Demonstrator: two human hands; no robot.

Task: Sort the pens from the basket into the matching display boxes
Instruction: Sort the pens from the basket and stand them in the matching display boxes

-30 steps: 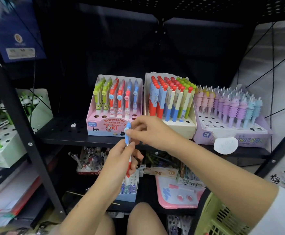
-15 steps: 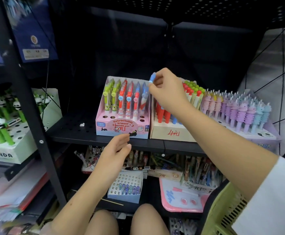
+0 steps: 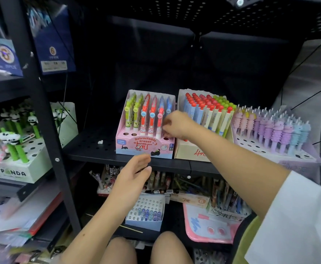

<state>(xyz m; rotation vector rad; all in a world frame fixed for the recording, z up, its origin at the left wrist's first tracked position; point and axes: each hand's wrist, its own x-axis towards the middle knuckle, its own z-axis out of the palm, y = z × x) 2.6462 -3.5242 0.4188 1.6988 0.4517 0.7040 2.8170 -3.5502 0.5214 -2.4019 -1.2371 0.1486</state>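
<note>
Right hand: the right hand [image 3: 176, 125] is being held over the front right corner of the pink display box [image 3: 144, 147], fingers curled together just above an empty hole; whether a pen is pinched in them cannot be told, since the grip is hidden by the knuckles.
Left hand: the left hand [image 3: 134, 173] is being kept loosely spread and empty, palm turned inward, just below the front edge of the shelf [image 3: 91, 145] and in front of the pink box.
Pens in pink box: green, red and blue retractable pens [image 3: 148, 115] are being displayed upright in rows, with several front holes unfilled.
Neighbouring boxes: a cream box of red- and green-capped pens [image 3: 209, 113] is being shown touching the pink box on its right; further right, a lilac box of pastel unicorn pens [image 3: 274, 128] is being displayed.
Basket: a yellow-green basket [image 3: 241, 250] is being partly seen at the lower right edge, beneath the white sleeve [image 3: 297, 220].
Left rack: panda-topped green pens [image 3: 12, 141] are being held in a white box.
</note>
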